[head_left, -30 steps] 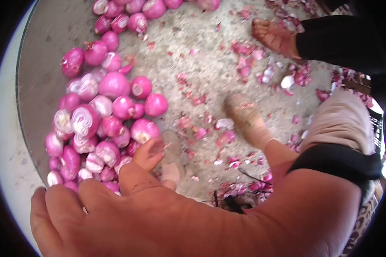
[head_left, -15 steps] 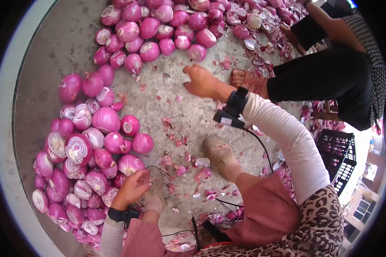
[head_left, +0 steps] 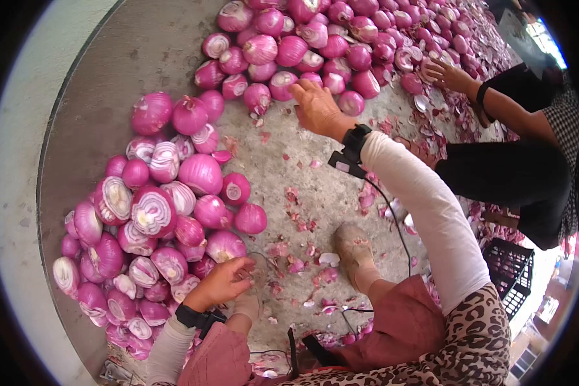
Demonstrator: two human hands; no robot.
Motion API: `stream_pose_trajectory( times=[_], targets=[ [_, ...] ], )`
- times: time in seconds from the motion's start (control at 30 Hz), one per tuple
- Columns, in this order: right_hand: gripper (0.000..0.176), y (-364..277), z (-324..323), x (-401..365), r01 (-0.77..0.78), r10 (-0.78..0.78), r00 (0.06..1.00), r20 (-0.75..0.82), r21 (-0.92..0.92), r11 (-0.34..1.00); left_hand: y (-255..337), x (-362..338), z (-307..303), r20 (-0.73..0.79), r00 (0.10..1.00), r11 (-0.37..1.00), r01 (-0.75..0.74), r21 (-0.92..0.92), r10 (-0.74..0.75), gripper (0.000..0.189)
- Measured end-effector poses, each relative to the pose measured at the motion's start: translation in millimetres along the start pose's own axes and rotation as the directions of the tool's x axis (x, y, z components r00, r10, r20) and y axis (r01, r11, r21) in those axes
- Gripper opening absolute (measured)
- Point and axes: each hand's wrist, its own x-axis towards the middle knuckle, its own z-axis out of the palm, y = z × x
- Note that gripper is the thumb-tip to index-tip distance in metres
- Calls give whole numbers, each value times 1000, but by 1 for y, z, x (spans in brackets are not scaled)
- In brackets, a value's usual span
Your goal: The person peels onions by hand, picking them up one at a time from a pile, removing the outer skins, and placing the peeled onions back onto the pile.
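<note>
My right hand (head_left: 323, 109) stretches forward over the floor, back of the hand up, its fingertips right at the near edge of a heap of red onions (head_left: 261, 50). Closest to those fingers is a red onion (head_left: 283, 85), which they partly overlap. Down by my shoe, my left hand (head_left: 222, 283) hangs with loosely bent fingers apart and nothing between them. A whole red onion (head_left: 225, 246) lies just beyond it, at the border of a second pile with many cut, white-ringed ends, such as one trimmed onion (head_left: 153, 211).
At the right, a person's hand (head_left: 453, 76) reaches toward the far heap, among scattered peelings (head_left: 489, 58). A black plastic crate (head_left: 509, 267) stands at the lower right. Loose skins dot the concrete floor (head_left: 283, 138). A cable (head_left: 399, 222) runs from my right wrist.
The view has shifted, with more of the far heap showing. My right hand has moved forward to the heap's edge. The other person's hand has come down to the onions.
</note>
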Motion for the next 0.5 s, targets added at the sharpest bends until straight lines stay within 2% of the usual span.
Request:
stream_pose_trajectory(
  times=[0.03,0.17,0.23,0.3,0.33,0.37,0.43,0.5],
  targets=[
    [34,-10,5,10,70,-71,985,-158,-15,997,0,0,-3,-12,1000,1000,-5,-1,5,47],
    [40,-32,-4,61,112,-150,927,-344,-130,985,-8,0,-7,-15,999,999,-38,23,38,48],
    [42,-36,-6,81,126,-177,920,-348,-163,978,-13,0,-9,-24,998,996,-59,-64,58,48],
    [60,-39,-7,97,112,-176,950,-259,-245,963,-13,-1,-12,-24,999,998,-45,-40,44,48],
    [66,-39,-9,106,63,-110,982,-151,-291,955,-16,-2,-12,-26,999,998,-42,-53,41,48],
    [66,-39,-10,110,59,-107,983,-151,-290,955,-18,-3,-12,-27,999,997,-39,-65,37,48],
    [32,-39,-11,117,5,-69,984,-167,-355,935,-24,-4,-13,-18,999,995,-32,-90,30,48],
    [28,-39,-7,122,-31,-43,980,-192,-366,930,-26,-5,-14,-12,1000,993,-27,-112,26,48]
  ],
)
